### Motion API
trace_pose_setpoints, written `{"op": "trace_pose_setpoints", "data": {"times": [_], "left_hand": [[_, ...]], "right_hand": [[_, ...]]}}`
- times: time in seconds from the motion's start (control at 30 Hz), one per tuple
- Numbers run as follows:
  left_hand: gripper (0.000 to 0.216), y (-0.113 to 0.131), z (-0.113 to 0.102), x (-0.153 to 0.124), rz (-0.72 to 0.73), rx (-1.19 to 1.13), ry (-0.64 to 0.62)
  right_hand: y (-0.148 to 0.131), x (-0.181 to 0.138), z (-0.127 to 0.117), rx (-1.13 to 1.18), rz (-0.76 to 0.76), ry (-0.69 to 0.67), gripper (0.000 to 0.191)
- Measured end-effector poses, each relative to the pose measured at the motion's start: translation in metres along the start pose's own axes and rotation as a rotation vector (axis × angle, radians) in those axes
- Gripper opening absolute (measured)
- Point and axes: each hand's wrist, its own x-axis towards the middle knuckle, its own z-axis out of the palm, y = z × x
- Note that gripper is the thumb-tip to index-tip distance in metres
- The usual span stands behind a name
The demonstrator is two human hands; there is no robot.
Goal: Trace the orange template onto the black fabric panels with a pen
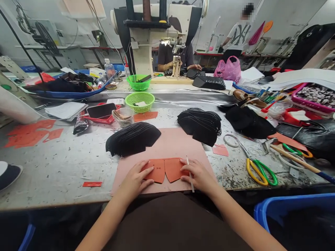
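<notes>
An orange pattern piece (158, 169) with printed marks and a pointed notch in its lower edge lies flat on a pink mat (159, 187). My left hand (137, 176) rests on its left end, fingers spread. At the right end, my right hand (199, 176) holds a thin, pale pen-like stick (192, 179) between its fingers, while other fingertips press on the pattern piece. Whatever lies beneath the pattern piece is hidden. Beyond my hands, a fanned stack of black cut pieces (133, 137) sits at left, and another black stack (200, 123) at right.
Scissors with yellow and green handles (261, 172) and a hammer (300, 158) lie to the right. Green baskets (140, 103) and a phone (102, 111) are behind. A sewing machine (142, 45) stands ahead, with a person's hands beyond it. A blue bin (295, 200) is lower right.
</notes>
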Motion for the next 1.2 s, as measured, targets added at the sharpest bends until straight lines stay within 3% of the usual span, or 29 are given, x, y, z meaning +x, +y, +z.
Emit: {"op": "trace_pose_setpoints", "data": {"times": [0.3, 0.47, 0.63, 0.83, 0.93, 1.1, 1.2], "left_hand": [[0.032, -0.004, 0.002, 0.000, 0.051, -0.022, 0.028], [0.035, 0.020, 0.001, 0.005, 0.037, 0.133, 0.025], [0.041, 0.050, 0.027, 0.005, 0.302, 0.229, 0.012], [0.044, 0.053, 0.038, 0.000, 0.323, 0.279, -0.052], [0.045, 0.051, 0.037, -0.001, 0.314, 0.257, -0.043], [0.047, 0.045, 0.043, 0.000, 0.318, 0.241, -0.032], [0.048, 0.040, 0.048, 0.000, 0.347, 0.236, 0.012]], "right_hand": [[-0.002, -0.006, 0.005, -0.067, -0.076, 0.076, 0.006], [-0.003, -0.006, 0.004, -0.098, -0.090, 0.085, 0.005], [-0.002, -0.007, 0.005, -0.132, -0.107, 0.095, 0.006], [-0.001, -0.009, 0.006, -0.086, -0.124, 0.093, 0.011], [0.002, -0.005, -0.002, 0.026, -0.054, 0.102, 0.019], [0.005, 0.012, -0.020, 0.233, 0.150, 0.254, 0.029], [0.005, 0.023, -0.020, 0.318, 0.251, 0.201, 0.032]]}}
